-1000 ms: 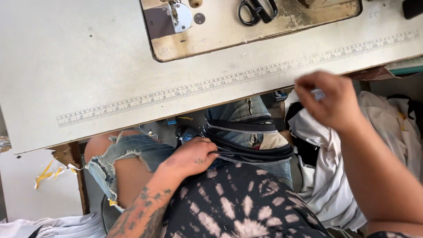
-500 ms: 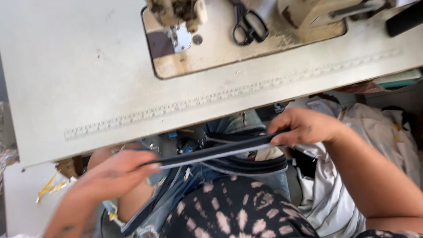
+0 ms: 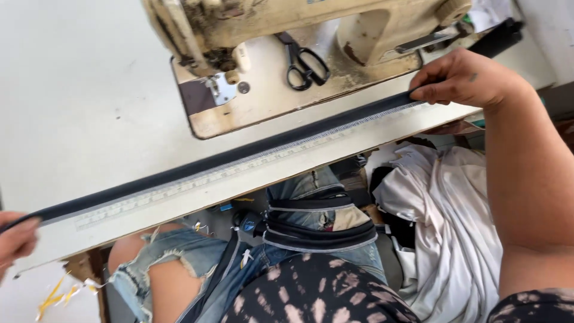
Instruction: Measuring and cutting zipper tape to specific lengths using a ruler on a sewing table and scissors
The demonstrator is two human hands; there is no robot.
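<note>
- I am now stretching the dark strap (image 3: 239, 157) taut along the ruler strip (image 3: 197, 181) at the front edge of the white table (image 3: 84, 101); 0.5 s ago I was holding it over my lap.
- My right hand (image 3: 460, 78) is pinching 1 end just beside the sewing machine (image 3: 299, 36).
- My left hand (image 3: 15, 239) is gripping the other end at the picture's edge.
- The scissors (image 3: 302, 60) are lying untouched.

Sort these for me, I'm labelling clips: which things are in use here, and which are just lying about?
In use: dark strap, stretched between left hand and right hand, along the ruler strip on the table edge.

Lying about: scissors, sewing machine, white cloth pile, yellow scraps.
</note>
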